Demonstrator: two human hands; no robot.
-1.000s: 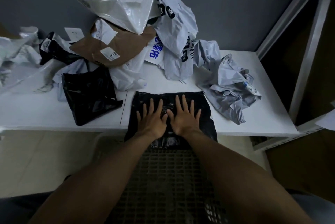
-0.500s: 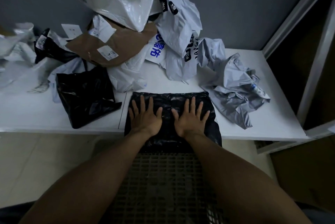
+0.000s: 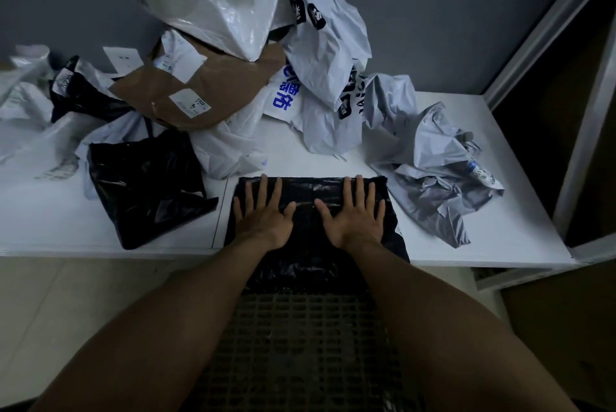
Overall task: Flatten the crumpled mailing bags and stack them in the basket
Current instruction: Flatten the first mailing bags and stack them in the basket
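Spread, straight fingers (image 3: 348, 193) of the left hand (image 3: 263, 223) and right hand (image 3: 356, 223) press the black mailing bag (image 3: 306, 193) flat.

White table (image 3: 506, 218) bears crumpled mailing bags (image 3: 326, 55); one black bag (image 3: 306, 193) lies flat.

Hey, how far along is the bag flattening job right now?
Done: nothing confirmable; the basket is too dark to show stacked bags. In hand: left hand and right hand press flat on the black mailing bag at the edge of the table. Left: the crumpled grey bag, second black bag, brown bag and white bags behind.
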